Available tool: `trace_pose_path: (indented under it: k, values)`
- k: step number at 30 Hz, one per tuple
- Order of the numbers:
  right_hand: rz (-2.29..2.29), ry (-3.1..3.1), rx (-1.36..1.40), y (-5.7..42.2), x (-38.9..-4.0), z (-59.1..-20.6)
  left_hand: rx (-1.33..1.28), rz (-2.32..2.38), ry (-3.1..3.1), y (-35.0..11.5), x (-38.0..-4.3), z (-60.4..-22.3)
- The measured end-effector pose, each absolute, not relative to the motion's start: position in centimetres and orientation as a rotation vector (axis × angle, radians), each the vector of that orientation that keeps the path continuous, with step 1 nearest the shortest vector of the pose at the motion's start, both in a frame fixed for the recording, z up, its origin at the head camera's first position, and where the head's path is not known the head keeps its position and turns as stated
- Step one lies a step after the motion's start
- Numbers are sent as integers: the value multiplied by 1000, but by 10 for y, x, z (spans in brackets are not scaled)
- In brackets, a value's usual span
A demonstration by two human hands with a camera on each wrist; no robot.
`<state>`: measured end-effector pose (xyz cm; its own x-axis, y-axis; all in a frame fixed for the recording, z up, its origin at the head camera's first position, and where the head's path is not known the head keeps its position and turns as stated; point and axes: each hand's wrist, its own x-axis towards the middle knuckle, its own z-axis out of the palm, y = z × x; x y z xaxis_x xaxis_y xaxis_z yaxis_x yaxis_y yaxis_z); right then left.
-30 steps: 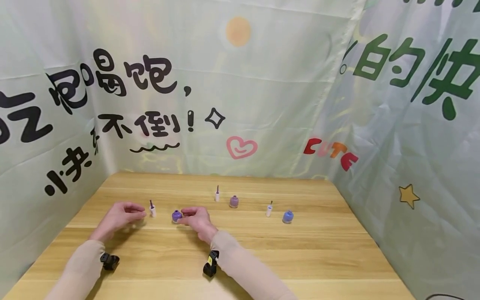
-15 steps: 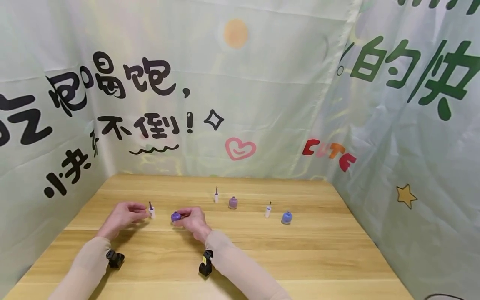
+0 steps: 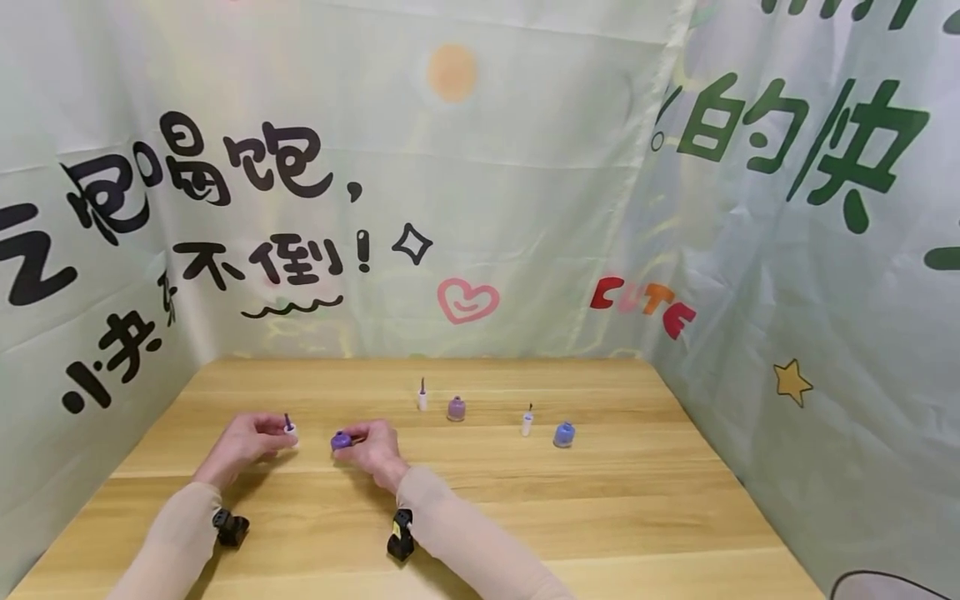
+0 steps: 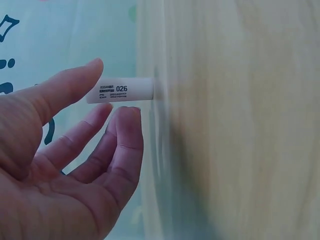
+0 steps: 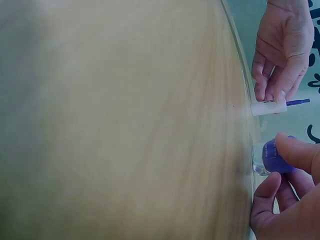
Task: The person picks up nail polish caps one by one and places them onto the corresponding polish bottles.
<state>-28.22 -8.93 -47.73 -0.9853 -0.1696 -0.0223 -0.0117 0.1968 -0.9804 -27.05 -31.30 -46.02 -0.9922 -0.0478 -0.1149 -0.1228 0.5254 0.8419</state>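
Note:
My left hand (image 3: 243,446) pinches a white nail polish cap (image 4: 125,90) between thumb and fingertips. The cap stands upright on the table, its purple-coated brush (image 5: 299,102) pointing up. Just to the right, my right hand (image 3: 375,452) grips a small nail polish bottle (image 5: 272,156) of purple polish, thumb on one side and fingers on the other. That bottle is uncapped and upright, its base at the tabletop. A short gap separates the two hands.
Farther back stand an upright white brush cap (image 3: 422,398) and a mauve polish bottle (image 3: 456,409). To the right are another brush cap (image 3: 527,422) and a blue bottle (image 3: 564,435). Printed cloth (image 3: 525,208) walls in the wooden table (image 3: 600,508).
My left hand has moved right to the white cap and its fingers have come together on it. The right hand has taken a firmer grip on the purple bottle. The head view has shifted slightly.

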Motion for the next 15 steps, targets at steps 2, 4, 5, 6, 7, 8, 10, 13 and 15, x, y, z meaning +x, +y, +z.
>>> trace_pose_path:
  k: [2,4,5,6,7,8,10,13,15]
  values:
    - [-1904,2342,-175,-90,-281,-478,-162,1486,2674,-312,-270,-461]
    - [-1895,2349,-172,-89,-280,-478,-154,1480,2672,-312,-270,-462]
    - [-1892,2345,-165,-88,-279,-478,-161,1483,2669,-311,-270,-462]
    - [-1888,2343,-162,-88,-278,-478,-158,1482,2666,-311,-270,-463]
    - [-1882,2343,-159,-87,-277,-477,-159,1484,2663,-310,-270,-464]
    - [-1880,2338,-157,-86,-277,-477,-154,1478,2664,-310,-270,-464]
    - [-1879,2329,-149,-85,-276,-477,-160,1478,2662,-310,-270,-465]
    - [-1877,2331,-157,-83,-277,-476,-188,1482,2663,-310,-272,-465]
    - [-1867,2337,-182,-81,-278,-476,-196,1477,2671,-310,-273,-465]
